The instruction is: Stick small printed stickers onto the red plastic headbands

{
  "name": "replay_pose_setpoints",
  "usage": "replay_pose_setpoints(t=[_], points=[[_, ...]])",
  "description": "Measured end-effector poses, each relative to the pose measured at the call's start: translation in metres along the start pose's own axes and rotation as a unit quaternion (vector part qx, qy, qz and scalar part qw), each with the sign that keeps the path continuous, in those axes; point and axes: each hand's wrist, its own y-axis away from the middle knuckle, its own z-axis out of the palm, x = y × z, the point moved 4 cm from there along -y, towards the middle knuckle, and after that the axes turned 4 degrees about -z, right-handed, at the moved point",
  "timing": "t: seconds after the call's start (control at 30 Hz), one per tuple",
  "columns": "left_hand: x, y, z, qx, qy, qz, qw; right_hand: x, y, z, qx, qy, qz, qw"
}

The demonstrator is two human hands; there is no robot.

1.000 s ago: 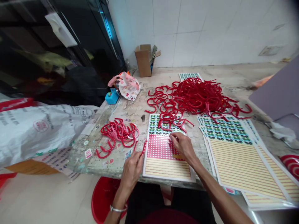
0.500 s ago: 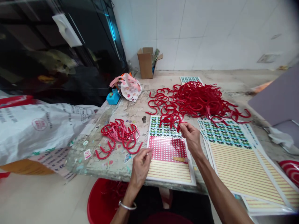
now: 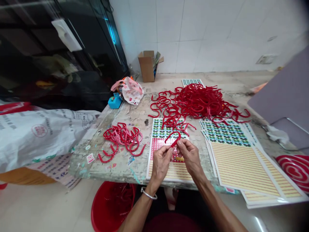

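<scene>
A red curved fuzzy strip (image 3: 179, 135), hooked at its far end, stands between my two hands. My right hand (image 3: 190, 157) pinches its lower end. The fingertips of my left hand (image 3: 160, 163) close on the same end from the left, a silver bangle on that wrist. Beneath both hands lies a printed sticker sheet (image 3: 173, 174) with green-and-blue pictures, a red dotted band and yellow stripes. A small tan piece (image 3: 179, 159) rests on it, partly hidden by my fingers. Just beyond, a large heap of red strips (image 3: 199, 101) overlaps the sheet's top edge.
A smaller pile of red strips (image 3: 123, 138) lies left on the worn table (image 3: 96, 167). More sticker sheets (image 3: 241, 164) are stacked right. Below the table edge stands a red bucket (image 3: 96, 206) with strips inside. A cardboard box (image 3: 146, 67) and blue tape dispenser (image 3: 115, 101) stand farther back.
My right hand has drawn one red strip back from the heap toward me. My left hand has moved right and met it at the strip's lower end. The view has shifted slightly.
</scene>
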Motion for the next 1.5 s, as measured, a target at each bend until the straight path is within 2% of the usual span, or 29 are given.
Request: replay_pose_setpoints(t=[0.07,0.1,0.13,0.2,0.3,0.37,0.4,0.57,0.7,0.8,0.87,0.97,1.1,1.2,1.27,1.37,1.5], points=[[-0.001,0.002,-0.007,0.024,-0.011,0.011,1.000,-0.005,0.000,-0.005,-0.027,0.098,-0.043,0.994],[-0.003,0.003,-0.011,0.038,-0.014,0.016,0.999,-0.007,0.001,-0.009,-0.041,0.167,-0.078,0.982],[-0.006,0.003,-0.017,0.053,-0.017,0.019,0.998,-0.008,0.002,-0.014,-0.056,0.243,-0.116,0.961],[-0.018,0.003,-0.028,0.088,-0.029,0.018,0.996,-0.004,0.008,-0.024,-0.081,0.387,-0.187,0.899],[-0.040,0.006,-0.041,0.146,-0.081,0.010,0.986,0.014,0.021,-0.039,-0.113,0.520,-0.238,0.812],[-0.053,0.010,-0.044,0.171,-0.109,0.006,0.979,0.026,0.029,-0.046,-0.119,0.559,-0.250,0.782],[-0.057,0.012,-0.044,0.178,-0.120,0.007,0.977,0.030,0.032,-0.048,-0.119,0.567,-0.252,0.775],[-0.065,0.018,-0.035,0.200,-0.160,0.018,0.966,0.034,0.034,-0.050,-0.136,0.544,-0.228,0.796],[-0.068,0.015,-0.035,0.217,-0.148,0.017,0.965,0.030,0.029,-0.060,-0.177,0.485,-0.190,0.835],[-0.069,0.014,-0.039,0.221,-0.124,0.017,0.967,0.027,0.026,-0.075,-0.162,0.440,-0.164,0.868],[-0.067,0.015,-0.044,0.225,-0.106,0.019,0.968,0.024,0.024,-0.078,-0.149,0.430,-0.170,0.874],[-0.062,0.019,-0.056,0.226,-0.085,0.020,0.970,0.022,0.024,-0.060,-0.154,0.441,-0.188,0.864],[-0.063,0.023,-0.075,0.209,-0.043,0.001,0.977,0.026,0.023,-0.006,-0.187,0.456,-0.215,0.843],[-0.069,0.026,-0.083,0.186,-0.011,-0.037,0.982,0.037,0.019,0.034,-0.229,0.481,-0.251,0.808],[-0.074,0.027,-0.085,0.182,0.011,-0.064,0.981,0.044,0.016,0.052,-0.254,0.506,-0.274,0.777],[-0.078,0.026,-0.085,0.177,0.023,-0.073,0.981,0.052,0.012,0.063,-0.278,0.538,-0.293,0.740],[-0.080,0.024,-0.085,0.165,0.003,-0.070,0.984,0.055,0.013,0.066,-0.290,0.548,-0.306,0.723]])
